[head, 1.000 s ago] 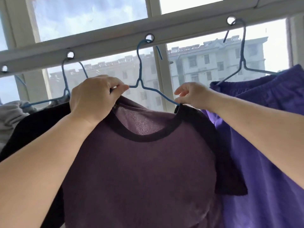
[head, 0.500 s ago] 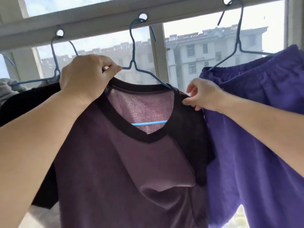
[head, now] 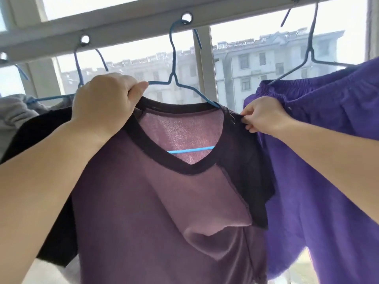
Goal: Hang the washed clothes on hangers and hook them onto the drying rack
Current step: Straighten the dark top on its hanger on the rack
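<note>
A mauve T-shirt [head: 143,201] with dark collar and sleeves hangs on a blue wire hanger [head: 174,64]. The hanger's hook sits in a ring hole of the grey drying rack bar [head: 133,27]. My left hand [head: 106,101] grips the shirt's left shoulder together with the hanger arm. At the other shoulder seam, my right hand [head: 264,115] pinches the dark fabric. The hanger's bottom bar shows through the neck opening.
A purple garment [head: 328,160] hangs on its own hanger at the right, touching my right arm. To the left, another blue hanger [head: 80,64] carries a grey garment [head: 14,113]. Behind the rack are window frames and buildings outside.
The shirt's neckline has dropped lower on the hanger, exposing the bottom bar. My right hand slid from the collar outward to the shoulder seam. The left hand kept its grip.
</note>
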Tool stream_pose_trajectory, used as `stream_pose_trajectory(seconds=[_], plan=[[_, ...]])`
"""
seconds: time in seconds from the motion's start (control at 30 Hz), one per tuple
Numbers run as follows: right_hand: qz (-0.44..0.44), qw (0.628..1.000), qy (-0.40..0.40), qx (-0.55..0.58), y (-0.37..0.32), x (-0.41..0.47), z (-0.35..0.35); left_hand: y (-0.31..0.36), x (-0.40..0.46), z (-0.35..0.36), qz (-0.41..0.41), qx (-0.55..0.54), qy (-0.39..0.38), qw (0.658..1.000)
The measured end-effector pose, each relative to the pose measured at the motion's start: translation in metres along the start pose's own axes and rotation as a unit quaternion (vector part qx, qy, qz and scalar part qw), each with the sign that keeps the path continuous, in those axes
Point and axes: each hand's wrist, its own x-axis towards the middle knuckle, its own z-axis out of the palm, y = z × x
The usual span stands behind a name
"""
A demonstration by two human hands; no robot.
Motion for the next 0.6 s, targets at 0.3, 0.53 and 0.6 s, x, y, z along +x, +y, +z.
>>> stream_pose_trajectory(seconds=[0.3,0.53,0.6], plan=[[0.045,0.989,0.075,0.121,-0.016,0.032,-0.009,-0.014,-0.002,-0.004,0.027,0.013,0.025,0.999],[-0.061,0.996,0.055,0.03,-0.05,0.046,-0.005,-0.016,-0.003,-0.01,0.007,0.0,0.037,0.999],[-0.027,0.992,-0.123,0.009,-0.051,0.041,-0.001,-0.016,-0.004,-0.012,0.001,-0.016,0.031,0.999]])
